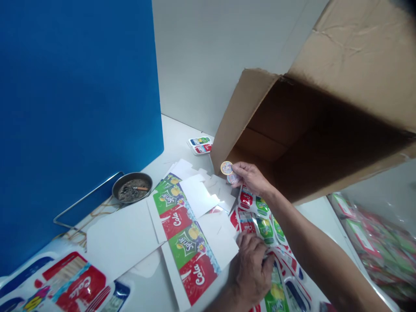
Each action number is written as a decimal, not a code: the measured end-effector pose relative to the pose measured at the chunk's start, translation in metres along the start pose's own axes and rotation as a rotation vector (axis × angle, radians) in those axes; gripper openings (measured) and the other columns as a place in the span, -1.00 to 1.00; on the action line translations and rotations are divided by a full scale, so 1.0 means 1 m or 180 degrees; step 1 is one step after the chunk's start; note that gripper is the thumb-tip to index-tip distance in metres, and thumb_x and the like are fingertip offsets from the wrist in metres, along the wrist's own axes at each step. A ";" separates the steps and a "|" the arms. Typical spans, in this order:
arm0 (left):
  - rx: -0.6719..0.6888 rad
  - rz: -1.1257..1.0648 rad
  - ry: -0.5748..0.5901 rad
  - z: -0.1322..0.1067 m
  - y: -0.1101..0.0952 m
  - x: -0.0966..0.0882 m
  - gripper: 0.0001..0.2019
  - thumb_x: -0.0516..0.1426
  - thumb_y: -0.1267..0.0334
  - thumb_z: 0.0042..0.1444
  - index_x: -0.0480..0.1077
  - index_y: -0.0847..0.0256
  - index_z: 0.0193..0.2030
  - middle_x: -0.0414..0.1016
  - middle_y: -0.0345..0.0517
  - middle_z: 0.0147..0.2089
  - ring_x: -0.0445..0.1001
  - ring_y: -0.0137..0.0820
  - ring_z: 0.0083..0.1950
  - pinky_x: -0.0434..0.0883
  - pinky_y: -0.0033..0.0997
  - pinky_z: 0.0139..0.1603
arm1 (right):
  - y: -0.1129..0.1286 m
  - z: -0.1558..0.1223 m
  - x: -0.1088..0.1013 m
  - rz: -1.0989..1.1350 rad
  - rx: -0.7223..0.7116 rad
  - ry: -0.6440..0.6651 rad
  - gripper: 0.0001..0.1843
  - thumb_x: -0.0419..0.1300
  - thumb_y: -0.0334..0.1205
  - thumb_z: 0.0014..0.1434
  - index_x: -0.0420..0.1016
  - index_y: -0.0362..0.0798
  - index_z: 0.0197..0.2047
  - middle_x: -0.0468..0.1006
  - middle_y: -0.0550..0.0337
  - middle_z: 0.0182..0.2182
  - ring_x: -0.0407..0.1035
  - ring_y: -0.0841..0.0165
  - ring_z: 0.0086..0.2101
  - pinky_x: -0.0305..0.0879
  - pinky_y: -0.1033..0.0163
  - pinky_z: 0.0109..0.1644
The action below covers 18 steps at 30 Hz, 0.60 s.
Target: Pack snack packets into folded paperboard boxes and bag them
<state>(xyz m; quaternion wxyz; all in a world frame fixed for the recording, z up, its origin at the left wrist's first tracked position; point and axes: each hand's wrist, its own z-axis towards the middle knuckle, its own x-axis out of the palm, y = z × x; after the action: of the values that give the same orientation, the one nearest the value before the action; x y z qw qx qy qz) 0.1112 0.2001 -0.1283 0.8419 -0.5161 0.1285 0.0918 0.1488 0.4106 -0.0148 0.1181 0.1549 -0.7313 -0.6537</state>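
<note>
My right hand (249, 175) pinches two small round printed discs (226, 168), one overlapping the other, in front of the opening of the cardboard box. Lower down, my left hand (251, 268) lies on the glossy Cola and Sprite blister packs (264, 229) with its fingers curled; what they hold, if anything, is hidden. Just left of it are flat, unfolded printed cartons (198, 260) with Sprite and Cola panels. Their white flaps (198, 195) overlap towards the back.
The large cardboard box (240, 112) lies tipped, opening towards me. Near its left edge is a small Sprite-and-Cola pack (200, 146). A bowl with a cigarette (132, 188) stands by the blue panel (78, 86). More packs (81, 281) lie front left; bagged packs (373, 242) are at right.
</note>
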 end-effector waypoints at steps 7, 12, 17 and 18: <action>-0.0009 -0.0037 -0.0022 0.000 -0.001 0.001 -0.92 0.18 0.38 0.19 0.46 0.18 -0.19 0.58 -0.03 -0.11 0.46 -0.13 0.02 0.33 0.11 0.27 | -0.003 0.000 0.000 0.0118 0.0087 0.0036 -0.54 0.49 0.14 0.05 0.55 -0.08 -0.26 0.62 0.18 -0.47 0.59 0.32 -0.47 0.57 0.34 -0.49; -0.0001 0.0025 0.0021 0.000 0.000 -0.001 -0.93 0.19 0.38 0.19 0.46 0.18 -0.20 0.57 -0.02 -0.11 0.46 -0.13 0.02 0.34 0.12 0.27 | -0.009 0.001 -0.003 -0.0005 0.0148 0.0071 -0.60 0.44 0.10 0.12 0.56 -0.07 -0.24 0.64 0.14 -0.44 0.60 0.29 -0.46 0.54 0.32 -0.51; 0.0053 0.0056 0.0041 0.001 -0.002 -0.005 -0.91 0.19 0.37 0.21 0.47 0.16 -0.15 0.57 -0.01 -0.11 0.47 -0.11 0.04 0.37 0.12 0.25 | -0.009 0.025 -0.045 -0.1280 -0.0010 -0.1282 -0.62 0.11 0.07 0.42 0.54 -0.04 0.02 0.69 0.01 -0.16 0.64 0.25 -0.24 0.62 0.20 -0.23; 0.0074 0.0061 0.0027 0.002 -0.003 -0.006 -0.91 0.19 0.37 0.21 0.47 0.16 -0.15 0.57 -0.01 -0.11 0.47 -0.11 0.04 0.37 0.12 0.24 | -0.008 0.029 -0.061 -0.1616 -0.0018 -0.1686 -0.59 0.01 0.04 0.47 0.51 -0.03 0.10 0.67 -0.01 -0.07 0.63 0.25 -0.17 0.61 0.16 -0.13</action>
<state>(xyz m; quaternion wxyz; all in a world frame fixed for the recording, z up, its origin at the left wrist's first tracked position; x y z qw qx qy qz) 0.1066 0.2002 -0.1235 0.8463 -0.5054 0.1381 0.0961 0.1944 0.4596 -0.0239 -0.2409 0.1564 -0.6730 -0.6816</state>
